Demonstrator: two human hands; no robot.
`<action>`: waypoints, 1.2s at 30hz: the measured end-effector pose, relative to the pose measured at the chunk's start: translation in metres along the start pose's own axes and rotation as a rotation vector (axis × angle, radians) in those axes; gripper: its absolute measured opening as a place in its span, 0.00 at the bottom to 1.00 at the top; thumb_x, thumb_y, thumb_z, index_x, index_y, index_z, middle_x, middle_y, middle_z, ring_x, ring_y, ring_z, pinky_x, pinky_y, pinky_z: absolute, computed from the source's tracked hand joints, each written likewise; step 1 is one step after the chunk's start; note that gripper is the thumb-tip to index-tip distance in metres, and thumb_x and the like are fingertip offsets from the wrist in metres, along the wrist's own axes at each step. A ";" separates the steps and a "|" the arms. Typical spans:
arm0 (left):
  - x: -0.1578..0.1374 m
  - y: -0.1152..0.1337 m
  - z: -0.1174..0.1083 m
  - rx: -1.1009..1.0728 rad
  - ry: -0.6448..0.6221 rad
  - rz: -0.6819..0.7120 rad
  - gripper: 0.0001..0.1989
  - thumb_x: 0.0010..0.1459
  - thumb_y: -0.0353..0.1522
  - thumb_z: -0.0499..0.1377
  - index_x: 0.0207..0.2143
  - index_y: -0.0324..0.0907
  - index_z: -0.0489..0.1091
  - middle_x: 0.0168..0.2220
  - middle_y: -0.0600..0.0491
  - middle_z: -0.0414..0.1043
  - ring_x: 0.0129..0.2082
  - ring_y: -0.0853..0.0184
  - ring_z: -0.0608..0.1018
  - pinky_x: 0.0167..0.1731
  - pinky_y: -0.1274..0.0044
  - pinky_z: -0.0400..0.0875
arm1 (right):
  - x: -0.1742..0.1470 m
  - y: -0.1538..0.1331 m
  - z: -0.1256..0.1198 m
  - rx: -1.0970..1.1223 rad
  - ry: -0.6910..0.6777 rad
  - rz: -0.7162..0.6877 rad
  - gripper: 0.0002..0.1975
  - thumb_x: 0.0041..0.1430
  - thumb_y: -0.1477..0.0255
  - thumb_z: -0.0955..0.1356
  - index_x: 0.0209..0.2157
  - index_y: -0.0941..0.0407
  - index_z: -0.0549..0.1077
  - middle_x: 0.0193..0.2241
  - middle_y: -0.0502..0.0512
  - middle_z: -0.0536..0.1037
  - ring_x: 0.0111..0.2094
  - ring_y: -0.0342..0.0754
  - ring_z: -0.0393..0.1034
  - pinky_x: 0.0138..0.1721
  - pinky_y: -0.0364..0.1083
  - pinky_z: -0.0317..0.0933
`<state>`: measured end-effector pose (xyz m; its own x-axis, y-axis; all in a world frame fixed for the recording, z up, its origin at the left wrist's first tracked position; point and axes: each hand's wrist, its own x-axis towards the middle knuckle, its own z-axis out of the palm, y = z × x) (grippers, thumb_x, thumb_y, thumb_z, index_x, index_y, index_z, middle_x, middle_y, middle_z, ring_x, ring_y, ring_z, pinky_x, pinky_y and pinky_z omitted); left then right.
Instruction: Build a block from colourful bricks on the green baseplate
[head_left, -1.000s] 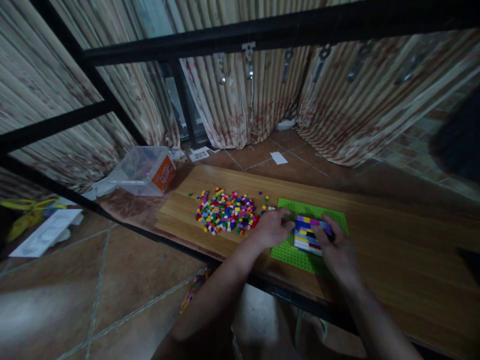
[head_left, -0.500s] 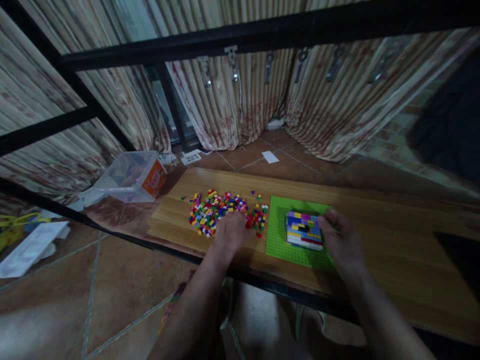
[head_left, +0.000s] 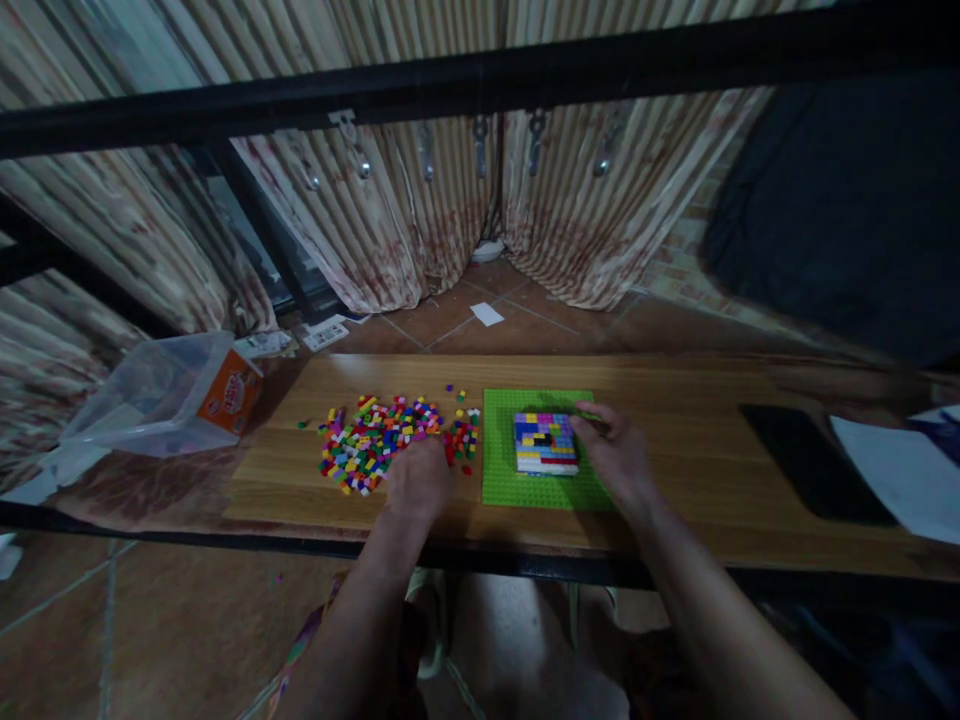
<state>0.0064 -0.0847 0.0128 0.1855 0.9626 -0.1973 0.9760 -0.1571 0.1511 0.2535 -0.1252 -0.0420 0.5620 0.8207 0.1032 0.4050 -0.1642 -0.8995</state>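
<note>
Near the worktop's (head_left: 705, 430) front edge, our left hand (head_left: 420, 480) meets the bricks (head_left: 356, 450); we cannot tell its grip. Our right hand (head_left: 619, 458), grip parted, adjoins the block (head_left: 544, 455).

- where does the view look from?
- the person's head, above the near side of the table (head_left: 697, 430), facing forward and down.
- how near?
- enough that both forearms (head_left: 367, 582) enter from the bottom edge; left hand (head_left: 418, 478) and right hand (head_left: 618, 458) sit below centre, curtains (head_left: 409, 225) beyond.
</note>
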 end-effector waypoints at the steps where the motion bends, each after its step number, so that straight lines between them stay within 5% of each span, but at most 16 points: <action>1: 0.000 -0.001 -0.001 -0.020 0.005 0.018 0.10 0.53 0.31 0.57 0.35 0.37 0.75 0.36 0.40 0.79 0.41 0.54 0.79 0.39 0.72 0.70 | 0.000 0.000 -0.001 -0.008 0.007 -0.005 0.22 0.52 0.58 0.67 0.44 0.57 0.77 0.36 0.60 0.80 0.36 0.54 0.74 0.40 0.54 0.66; 9: 0.001 0.015 0.006 -0.666 -0.094 0.267 0.05 0.53 0.30 0.56 0.28 0.40 0.71 0.23 0.55 0.74 0.25 0.69 0.76 0.26 0.80 0.66 | 0.001 -0.004 -0.010 -0.021 0.070 -0.057 0.21 0.52 0.58 0.67 0.42 0.57 0.77 0.35 0.60 0.80 0.33 0.52 0.73 0.38 0.51 0.65; 14: 0.008 0.040 0.023 -0.905 -0.252 0.190 0.07 0.53 0.32 0.58 0.35 0.40 0.71 0.22 0.57 0.73 0.22 0.70 0.77 0.21 0.81 0.66 | -0.002 -0.008 -0.009 -0.022 0.018 -0.042 0.23 0.54 0.58 0.66 0.44 0.59 0.77 0.35 0.61 0.80 0.33 0.52 0.73 0.39 0.51 0.65; 27: 0.013 0.043 0.024 -0.912 -0.302 0.151 0.04 0.52 0.31 0.59 0.31 0.40 0.70 0.21 0.58 0.72 0.22 0.71 0.77 0.22 0.82 0.68 | -0.007 -0.012 -0.013 -0.046 -0.038 -0.095 0.21 0.56 0.59 0.65 0.45 0.58 0.76 0.33 0.59 0.80 0.33 0.52 0.73 0.37 0.50 0.65; 36: 0.014 0.040 0.022 -0.883 -0.327 0.169 0.05 0.53 0.31 0.56 0.32 0.39 0.70 0.21 0.57 0.72 0.23 0.70 0.77 0.22 0.82 0.68 | -0.008 -0.013 -0.013 -0.087 -0.036 -0.156 0.18 0.58 0.61 0.65 0.43 0.57 0.77 0.40 0.61 0.80 0.34 0.51 0.74 0.39 0.51 0.66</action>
<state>0.0501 -0.0825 -0.0054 0.4692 0.8122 -0.3467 0.5195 0.0636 0.8521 0.2530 -0.1363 -0.0259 0.4623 0.8586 0.2217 0.5465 -0.0789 -0.8338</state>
